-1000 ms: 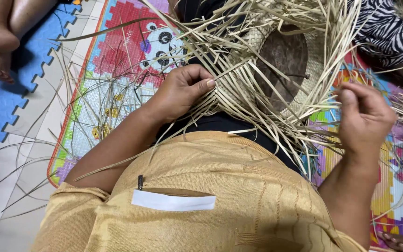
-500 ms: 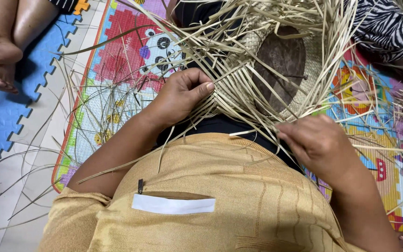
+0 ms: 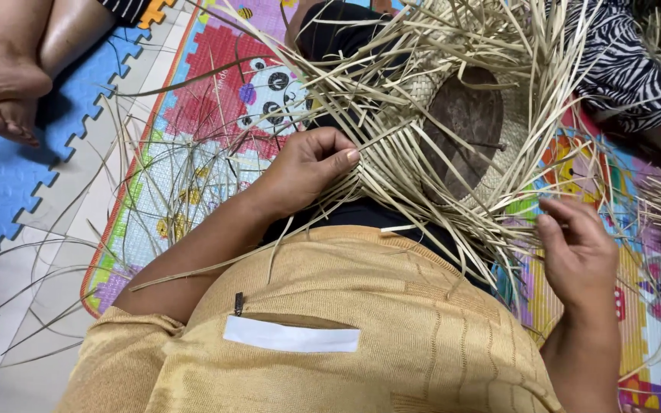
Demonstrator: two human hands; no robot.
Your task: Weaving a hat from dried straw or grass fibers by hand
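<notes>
straw weaving point(image 3: 422, 145), light, stiff and brittle, lies on the lap at twelve o'clock; left hand point(image 3: 307, 168) pinches its woven edge, right hand point(image 3: 579, 256) half open among loose strands at three o'clock.

This looks like a room in a home, with people sitting on the floor to do handcraft. A children's foam play mat point(image 3: 216, 115) with bright cartoon pictures and interlocking puzzle edges covers the middle of the floor. Left of the play mat lies a blue foam tile point(image 3: 1, 183), and between them shows a strip of pale bare floor point(image 3: 63, 199). At the far left corner of the play mat rest another person's bare feet point(image 3: 1, 84). Right of the play mat, a zebra-patterned garment point(image 3: 621, 61) probably belongs to 1 more seated person. Loose straw strips point(image 3: 47, 268) trail off the play mat's near-left edge.
</notes>
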